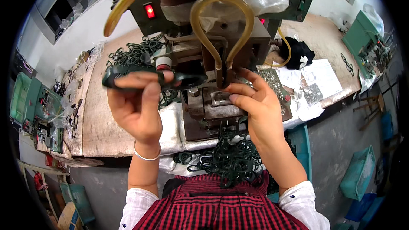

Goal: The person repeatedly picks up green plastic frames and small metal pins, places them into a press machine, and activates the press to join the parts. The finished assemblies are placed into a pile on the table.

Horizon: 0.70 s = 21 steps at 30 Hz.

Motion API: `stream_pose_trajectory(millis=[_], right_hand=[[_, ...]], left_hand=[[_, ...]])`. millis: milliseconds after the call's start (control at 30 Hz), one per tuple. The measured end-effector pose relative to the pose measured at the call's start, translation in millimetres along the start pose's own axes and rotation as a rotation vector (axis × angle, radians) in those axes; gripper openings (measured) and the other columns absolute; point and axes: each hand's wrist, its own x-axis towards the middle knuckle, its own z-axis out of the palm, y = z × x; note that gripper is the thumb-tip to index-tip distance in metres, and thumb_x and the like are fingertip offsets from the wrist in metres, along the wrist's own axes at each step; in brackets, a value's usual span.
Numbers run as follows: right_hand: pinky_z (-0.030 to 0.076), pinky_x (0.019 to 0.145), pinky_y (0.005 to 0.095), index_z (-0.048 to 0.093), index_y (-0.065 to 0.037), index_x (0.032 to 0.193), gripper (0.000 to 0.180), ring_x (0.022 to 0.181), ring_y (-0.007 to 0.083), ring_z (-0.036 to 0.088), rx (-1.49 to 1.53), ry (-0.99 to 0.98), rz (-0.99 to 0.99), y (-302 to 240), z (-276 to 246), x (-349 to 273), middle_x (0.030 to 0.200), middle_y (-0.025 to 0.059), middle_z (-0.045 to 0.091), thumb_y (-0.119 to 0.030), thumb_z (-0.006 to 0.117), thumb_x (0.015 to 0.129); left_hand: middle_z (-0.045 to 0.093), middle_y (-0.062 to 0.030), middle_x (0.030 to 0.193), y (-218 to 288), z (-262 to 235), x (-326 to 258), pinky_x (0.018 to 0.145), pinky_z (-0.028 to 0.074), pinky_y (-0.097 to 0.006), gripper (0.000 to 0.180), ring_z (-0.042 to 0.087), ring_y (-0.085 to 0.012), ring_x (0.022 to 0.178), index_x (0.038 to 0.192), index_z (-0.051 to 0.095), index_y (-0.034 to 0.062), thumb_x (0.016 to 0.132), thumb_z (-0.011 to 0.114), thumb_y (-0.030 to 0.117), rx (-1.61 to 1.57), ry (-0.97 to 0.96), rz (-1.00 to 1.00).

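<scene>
My left hand (138,106) is closed on a dark green eyeglass frame (128,76), smeared by motion, one end reaching toward the middle of a metal bench machine (196,104). Two yellow hoses (197,19) run down to the machine's head. Beside its lower tip, my right hand (260,102) has thumb and fingertips drawn together. Whatever they pinch is too small or hidden to make out. Below the machine, a heap of dark green frames (234,153) lies at the table's front edge and over my lap.
More dark frames (136,51) are piled behind the left hand. Right of the machine stands a tray of small metal parts (272,79), near white papers (324,76) and a black cloth (298,53). Turquoise bins (358,172) stand on the floor. Green machines (362,38) flank the table.
</scene>
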Motion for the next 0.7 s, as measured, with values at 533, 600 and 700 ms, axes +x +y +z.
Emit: stream_pose_trajectory(millis=[533, 600, 700], right_hand=[[0.052, 0.078, 0.0417, 0.063, 0.001, 0.095, 0.023, 0.092, 0.0335, 0.06, -1.424, 0.621, -0.4, 113.9, -160.7, 68.1, 0.1, 0.0184, 0.06, -0.006, 0.059, 0.074], [0.05, 0.08, 0.0434, 0.061, 0.0, 0.096, 0.024, 0.102, 0.0353, 0.055, -1.385, 0.515, -0.675, 96.5, -161.2, 49.3, 0.103, 0.0175, 0.057, -0.008, 0.062, 0.074], [0.045, 0.083, 0.0456, 0.055, 0.001, 0.097, 0.023, 0.104, 0.0391, 0.051, -1.142, 0.526, -0.953, 77.5, -149.8, 30.8, 0.103, 0.0192, 0.052, -0.008, 0.06, 0.077]], left_hand=[[0.072, -0.0119, 0.107, -4.0, 32.1, -74.7, 0.065, 0.049, -0.039, 0.011, 0.062, -0.0296, 0.069, 0.08, 0.063, 0.0102, 0.073, 0.072, 0.007, 0.658, -0.676, 0.471], [0.073, -0.0129, 0.105, -0.9, 49.4, -85.6, 0.062, 0.048, -0.039, 0.01, 0.062, -0.0302, 0.068, 0.082, 0.063, 0.0097, 0.076, 0.071, 0.008, 0.595, -0.687, 0.513], [0.073, -0.0143, 0.102, 16.7, 43.6, -92.0, 0.059, 0.047, -0.04, 0.008, 0.063, -0.0312, 0.066, 0.085, 0.064, 0.0089, 0.08, 0.069, 0.009, 0.581, -0.704, 0.545]])
